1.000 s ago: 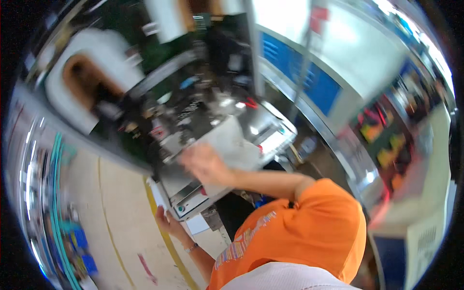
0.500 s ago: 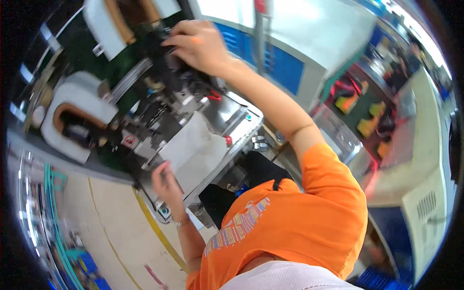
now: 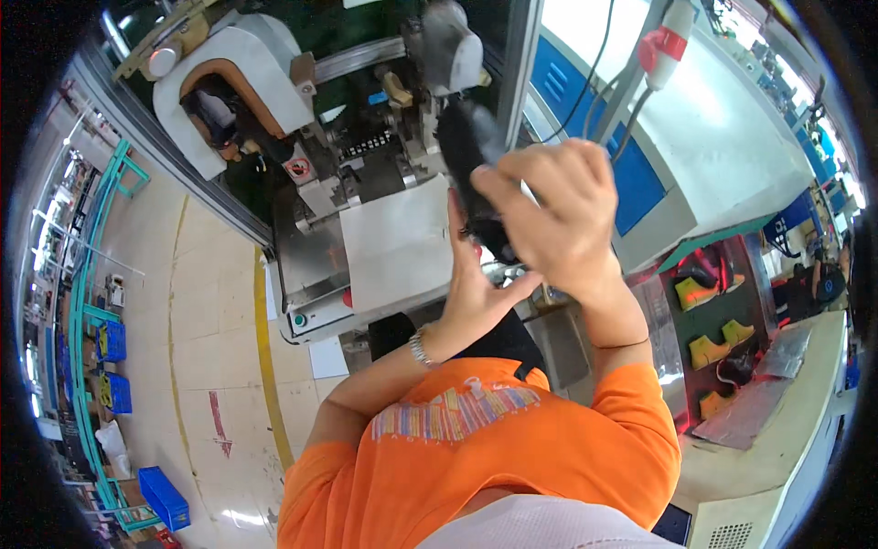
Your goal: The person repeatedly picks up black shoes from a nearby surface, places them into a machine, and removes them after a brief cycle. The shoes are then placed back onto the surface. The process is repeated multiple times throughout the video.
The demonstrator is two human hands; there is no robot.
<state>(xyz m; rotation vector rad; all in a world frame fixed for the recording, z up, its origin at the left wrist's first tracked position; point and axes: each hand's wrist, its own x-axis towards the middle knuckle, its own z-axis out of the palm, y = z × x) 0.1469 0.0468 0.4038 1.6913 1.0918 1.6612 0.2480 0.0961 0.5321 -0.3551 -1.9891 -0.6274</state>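
My right hand (image 3: pixel 562 215), blurred by motion, is closed round a dark, long piece that looks like a black shoe upper (image 3: pixel 466 165). It is held up over the right side of the machine's white plate (image 3: pixel 393 247). My left hand (image 3: pixel 471 306) is just below it, thumb and fingers spread apart; whether its fingers touch the upper I cannot tell. Behind the plate stand the clamps of a machine (image 3: pixel 320 188), with a white curved housing (image 3: pixel 270 55) lined in brown at the left.
A metal post (image 3: pixel 526 64) rises right of the machine, before a blue and white cabinet (image 3: pixel 704 174). Farther right, yellow shoe lasts (image 3: pixel 709 350) and dark uppers lie on a red-lit conveyor. Blue bins (image 3: pixel 165 499) stand at the far left, past a yellow floor line (image 3: pixel 268 366).
My right hand has come back from the machine's far side, now with the black upper. My left hand has moved right, from the plate's left edge to beside it. The view has turned.
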